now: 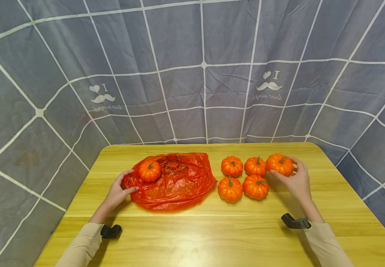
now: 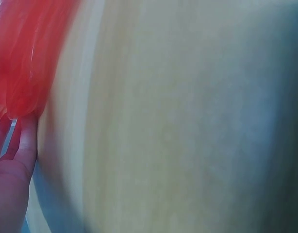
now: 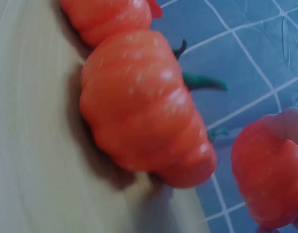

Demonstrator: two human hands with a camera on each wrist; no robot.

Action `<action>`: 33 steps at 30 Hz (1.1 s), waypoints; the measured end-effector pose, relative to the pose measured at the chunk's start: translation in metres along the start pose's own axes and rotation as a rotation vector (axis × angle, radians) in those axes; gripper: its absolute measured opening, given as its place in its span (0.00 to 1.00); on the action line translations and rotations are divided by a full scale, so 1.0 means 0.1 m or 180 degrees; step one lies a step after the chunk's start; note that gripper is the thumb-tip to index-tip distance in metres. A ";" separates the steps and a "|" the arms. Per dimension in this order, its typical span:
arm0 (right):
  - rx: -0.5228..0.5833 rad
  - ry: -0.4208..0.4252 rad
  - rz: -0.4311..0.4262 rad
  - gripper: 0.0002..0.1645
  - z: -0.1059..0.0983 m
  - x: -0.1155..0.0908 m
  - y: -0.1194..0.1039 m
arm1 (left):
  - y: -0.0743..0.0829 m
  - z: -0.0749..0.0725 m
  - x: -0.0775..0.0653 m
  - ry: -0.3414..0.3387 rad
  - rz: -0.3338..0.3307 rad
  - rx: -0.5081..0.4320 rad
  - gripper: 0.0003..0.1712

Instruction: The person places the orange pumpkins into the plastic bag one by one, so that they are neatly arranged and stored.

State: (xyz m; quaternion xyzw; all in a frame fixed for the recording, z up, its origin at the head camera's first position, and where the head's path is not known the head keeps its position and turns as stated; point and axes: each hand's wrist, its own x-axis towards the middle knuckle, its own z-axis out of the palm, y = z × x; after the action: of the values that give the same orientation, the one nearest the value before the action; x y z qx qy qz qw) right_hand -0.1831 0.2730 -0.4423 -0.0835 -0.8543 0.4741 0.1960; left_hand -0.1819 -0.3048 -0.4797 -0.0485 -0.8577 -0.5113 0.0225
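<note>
A crinkled red plastic bag [image 1: 182, 185] with dark printing lies flat on the table. On its left part sits a small orange pumpkin [image 1: 150, 171] with a green stem. My left hand [image 1: 117, 191] holds the bag's left end, thumb on the near side and fingers on the far side; the left wrist view shows the bag [image 2: 30, 63] bunched at the fingertips. With my right hand [image 1: 297, 178] I grip another orange pumpkin [image 1: 280, 165] from its right side. The right wrist view shows this pumpkin [image 3: 270, 174] between thumb and fingers, apart from the nearest pumpkin [image 3: 139, 102].
Between the bag and my right hand several more pumpkins stand in two rows, among them a front-left one [image 1: 230, 189] and a front-right one [image 1: 255, 187]. The wooden table [image 1: 192, 237] ends at a grey checked cloth [image 1: 185, 92] hanging behind and at both sides.
</note>
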 end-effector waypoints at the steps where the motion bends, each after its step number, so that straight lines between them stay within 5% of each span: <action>1: 0.0018 0.0018 -0.0013 0.45 0.01 -0.01 -0.03 | 0.00 0.00 0.00 -0.0002 -0.0006 -0.0006 0.40; 14: 0.0286 0.0157 -0.0272 0.45 0.20 -0.15 -0.44 | -0.03 0.00 0.01 0.0023 0.0025 -0.0046 0.40; 33: 0.0688 -0.0300 -0.0497 0.46 0.74 -0.38 -0.94 | -0.01 0.00 0.00 0.0019 0.0014 -0.0058 0.39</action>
State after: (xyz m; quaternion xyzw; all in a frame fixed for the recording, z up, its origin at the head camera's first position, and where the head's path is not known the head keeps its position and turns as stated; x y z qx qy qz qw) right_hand -0.1753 0.1526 -0.4084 0.0271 -0.8104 0.5501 0.1999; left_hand -0.1821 -0.3048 -0.4805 -0.0490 -0.8529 -0.5192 0.0258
